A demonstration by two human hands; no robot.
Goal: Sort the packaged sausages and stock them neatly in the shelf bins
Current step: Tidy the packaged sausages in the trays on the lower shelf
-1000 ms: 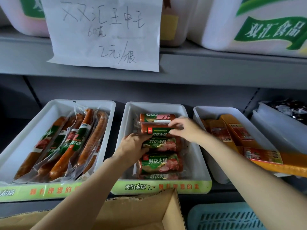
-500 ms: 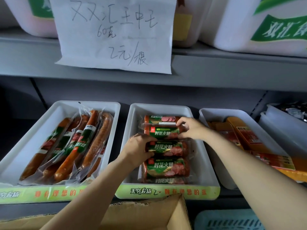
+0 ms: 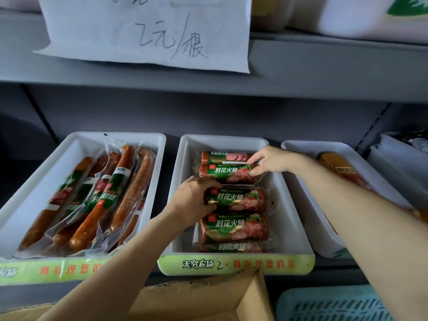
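Note:
The middle white bin (image 3: 289, 205) holds a row of short ham sausages in green and red wrappers. My left hand (image 3: 194, 200) grips the left end of the third sausage from the back (image 3: 240, 200). My right hand (image 3: 271, 159) pinches the right end of the second sausage from the back (image 3: 224, 173). A different pack with pink slices (image 3: 227, 157) lies at the back of the bin. Two more green sausages (image 3: 234, 228) lie toward the front.
The left white bin (image 3: 34, 188) holds long vacuum-packed sausages (image 3: 108, 195). At the right stands a bin (image 3: 308, 181) with orange packs (image 3: 340, 170). A handwritten paper sign (image 3: 148, 33) hangs from the upper shelf. Below are an open cardboard box (image 3: 208, 297) and a teal crate (image 3: 331, 304).
The view has moved closer and tilted down a little. Both hands stay on the sausages in the middle bin; the second sausage has been pushed back against the rear pack.

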